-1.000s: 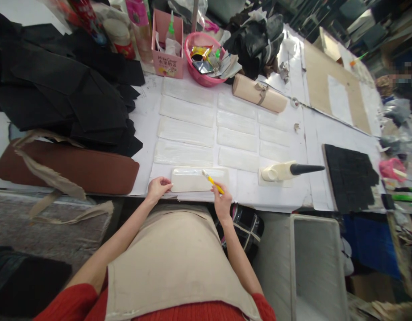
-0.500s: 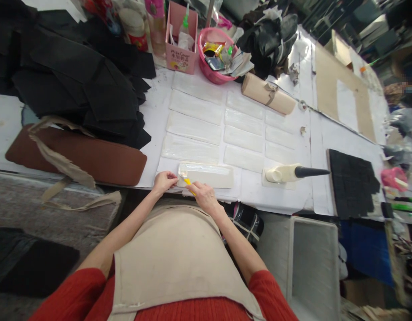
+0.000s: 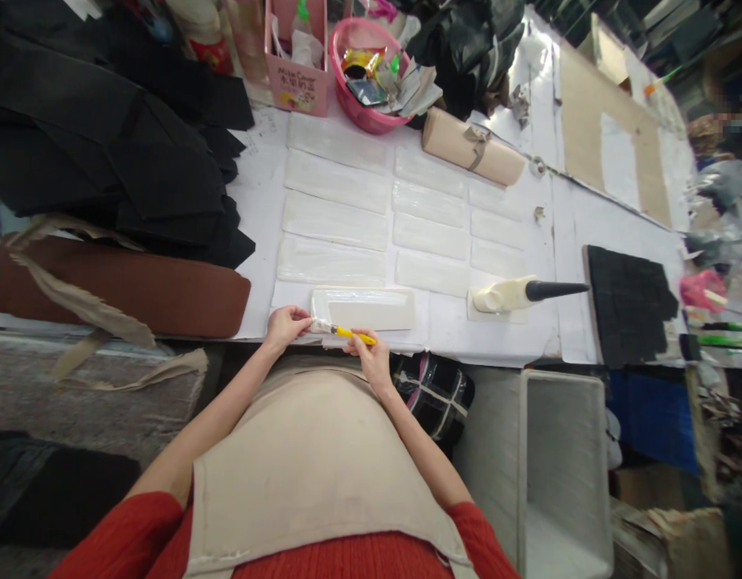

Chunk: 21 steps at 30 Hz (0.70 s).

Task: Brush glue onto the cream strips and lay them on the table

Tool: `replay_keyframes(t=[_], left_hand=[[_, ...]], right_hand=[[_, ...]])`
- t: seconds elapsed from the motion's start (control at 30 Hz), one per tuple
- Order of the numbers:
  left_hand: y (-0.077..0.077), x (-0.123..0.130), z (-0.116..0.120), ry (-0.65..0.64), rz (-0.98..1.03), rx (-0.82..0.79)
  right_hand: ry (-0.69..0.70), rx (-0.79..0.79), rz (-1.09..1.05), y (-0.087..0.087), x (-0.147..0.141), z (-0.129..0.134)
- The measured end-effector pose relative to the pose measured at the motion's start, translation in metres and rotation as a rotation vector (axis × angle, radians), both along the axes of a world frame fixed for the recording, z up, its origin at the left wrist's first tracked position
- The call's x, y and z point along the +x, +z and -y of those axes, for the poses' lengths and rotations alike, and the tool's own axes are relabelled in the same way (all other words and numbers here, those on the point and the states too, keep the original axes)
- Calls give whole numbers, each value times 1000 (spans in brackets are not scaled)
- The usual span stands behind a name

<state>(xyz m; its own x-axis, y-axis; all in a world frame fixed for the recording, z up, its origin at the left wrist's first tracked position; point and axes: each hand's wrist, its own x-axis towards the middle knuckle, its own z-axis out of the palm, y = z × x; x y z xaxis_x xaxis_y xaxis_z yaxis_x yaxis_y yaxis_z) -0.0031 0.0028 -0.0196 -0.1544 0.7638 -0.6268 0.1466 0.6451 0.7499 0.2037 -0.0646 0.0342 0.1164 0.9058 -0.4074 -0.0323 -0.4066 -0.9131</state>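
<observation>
A pale rectangular piece (image 3: pixel 371 310) with a glossy coat along its top and left side lies at the table's front edge. My left hand (image 3: pixel 288 326) pinches its lower left corner between thumb and fingers. My right hand (image 3: pixel 371 354) grips a brush with a yellow handle (image 3: pixel 354 334); its whitish bristles touch the piece's lower left corner. Behind it, rows of glossy translucent strips (image 3: pixel 334 220) lie on white paper. To the right a cream bottle with a long black nozzle (image 3: pixel 502 296) lies on its side.
Black sheets (image 3: pixel 105 145) and a brown padded piece (image 3: pixel 123 285) lie left. Behind the strips are a pink box (image 3: pixel 297 84), a pink basket (image 3: pixel 371 119) and a tied beige roll (image 3: pixel 472 148). A black slab (image 3: pixel 629 305) lies right, a grey bin (image 3: pixel 567 474) below.
The brush has moved down and left to the piece's corner, its handle now lying nearly level. My right hand has turned and moved slightly right. The whole view has shifted a little.
</observation>
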Motion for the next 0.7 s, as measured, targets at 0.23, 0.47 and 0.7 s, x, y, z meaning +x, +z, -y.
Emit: replay_keyframes(t=[0.23,0.47,0.7], left_hand=[[4,0,-1,-51,-38,9],[0,-2,-2,-116,-121,32],[2,-4,0,-338,-532,160]], right_hand=[[-436,10,101,-9,73,9],[-678,121,388,1,137,18],[-247,155,184,8,56,22]])
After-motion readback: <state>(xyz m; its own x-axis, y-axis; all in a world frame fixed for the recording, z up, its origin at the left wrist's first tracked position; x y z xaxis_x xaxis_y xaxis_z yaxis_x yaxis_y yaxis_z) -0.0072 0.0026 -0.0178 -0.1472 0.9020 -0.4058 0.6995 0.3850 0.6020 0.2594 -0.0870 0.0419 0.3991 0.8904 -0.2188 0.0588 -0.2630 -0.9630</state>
